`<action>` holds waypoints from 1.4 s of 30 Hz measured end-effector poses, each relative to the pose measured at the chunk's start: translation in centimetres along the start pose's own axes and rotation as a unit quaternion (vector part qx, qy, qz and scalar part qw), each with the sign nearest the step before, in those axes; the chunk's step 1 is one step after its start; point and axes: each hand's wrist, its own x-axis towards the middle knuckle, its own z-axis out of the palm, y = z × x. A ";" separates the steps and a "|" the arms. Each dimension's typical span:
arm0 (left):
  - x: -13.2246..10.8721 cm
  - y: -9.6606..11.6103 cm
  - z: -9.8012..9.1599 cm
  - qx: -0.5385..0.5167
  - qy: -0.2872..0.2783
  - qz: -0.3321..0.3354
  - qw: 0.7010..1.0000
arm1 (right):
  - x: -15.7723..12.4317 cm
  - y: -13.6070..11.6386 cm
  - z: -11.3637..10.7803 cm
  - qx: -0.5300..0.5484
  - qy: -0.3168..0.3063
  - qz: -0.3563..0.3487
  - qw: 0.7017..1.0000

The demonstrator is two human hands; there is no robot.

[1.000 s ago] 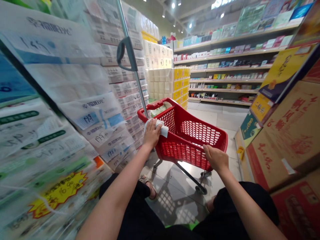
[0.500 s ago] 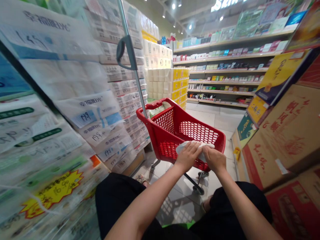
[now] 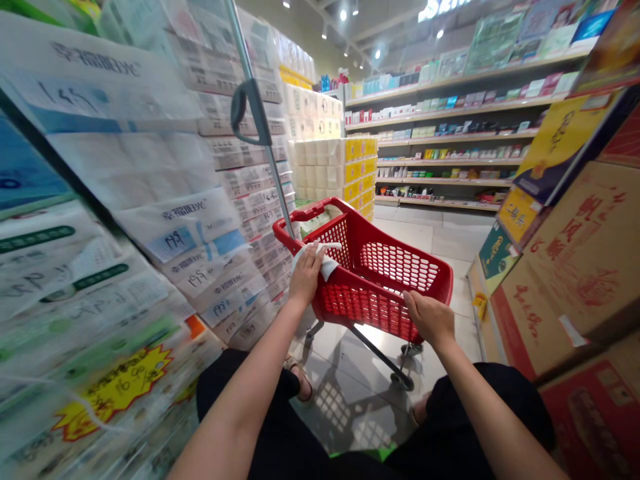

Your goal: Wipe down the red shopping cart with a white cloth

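Observation:
A small red plastic shopping cart [image 3: 373,293] with perforated sides stands in front of me, its handle end to the left. My left hand [image 3: 307,272] presses a white wipe [image 3: 327,266] over the near top rim, close to the handle end. The wipe is folded across the rim, partly under my fingers. Farther right on the same rim, my right hand [image 3: 431,317] is closed around the edge. A metal pole [image 3: 275,170] with a dark grey grip [image 3: 251,112] rises at the cart's handle end. Something pale green, partly hidden, sits behind the cart's back panel.
Stacked packs of tissue paper [image 3: 195,267] fill the left side, with a yellow price sign [image 3: 115,390]. Cardboard boxes [image 3: 585,247] stand close on the right. Shelves of small goods [image 3: 445,143] run across the back. The tiled floor [image 3: 415,235] shows beyond the cart.
My left hand has slid left along the near rim with the wipe, from beside my right hand toward the handle end. The right hand has stayed almost in place.

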 end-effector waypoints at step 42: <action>-4.5 16.1 2.3 -0.301 -0.092 0.132 0.940 | -0.3 0.2 0.6 0.006 0.008 -0.020 1.000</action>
